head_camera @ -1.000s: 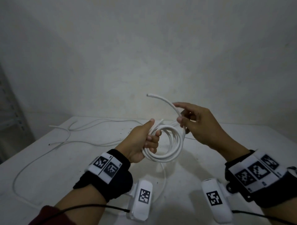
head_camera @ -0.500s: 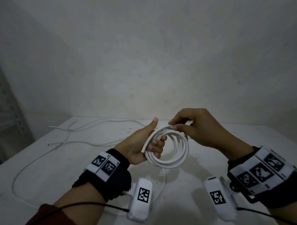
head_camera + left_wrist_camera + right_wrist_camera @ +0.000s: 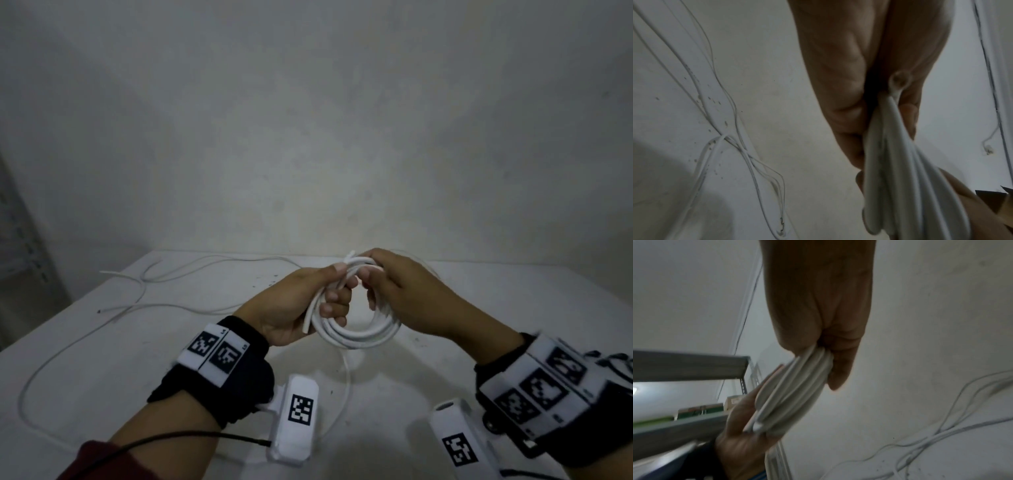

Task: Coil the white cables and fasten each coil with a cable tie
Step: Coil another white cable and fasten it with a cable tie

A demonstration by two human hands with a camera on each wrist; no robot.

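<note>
Since the earlier frame, both hands are sitting lower and closer together, and the free cable end that was arching above the right hand is now lying folded into the bundle.

I am holding the coil [image 3: 356,329] above the table [image 3: 513,308]. My left hand [image 3: 301,305] is closing its fingers round the left side of the loops; my right hand [image 3: 400,294] is curling fingers and thumb round the upper right side. One cut end [image 3: 307,323] is sticking out below the left fingers.

Risk, as I judge it: the loops are stiff and no tie is on them, so releasing either grip to fetch a tie may let the coil spring open. The protruding end may slip out first.

Farther back, loose cables [image 3: 144,294] are lying uncoiled across the left of the table; a trailing strand could snag them.

Hidden or unclear: I am seeing no cable tie in any view. The wrist views are blurring, so counting loops is not possible. Shelving [image 3: 694,366] is appearing only partly, its contents indistinct.
</note>
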